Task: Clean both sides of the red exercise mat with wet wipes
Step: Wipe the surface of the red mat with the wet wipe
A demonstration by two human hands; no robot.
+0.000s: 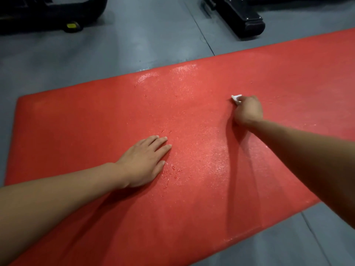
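The red exercise mat (80, 127) lies flat on the grey floor and fills most of the view. Its middle and right parts glisten with wet streaks and droplets; the left part looks dry. My right hand (247, 110) presses down on the mat at centre right, closed around a white wet wipe (236, 98) of which only a small corner shows past the fingers. My left hand (143, 162) rests palm down on the mat at lower centre, fingers together and extended, holding nothing.
Grey floor (134, 41) surrounds the mat. Black gym equipment bases stand beyond the far edge: one at the top left (48, 14) with a yellow tag, another at the top right (242, 18). A floor seam runs toward the mat's far edge.
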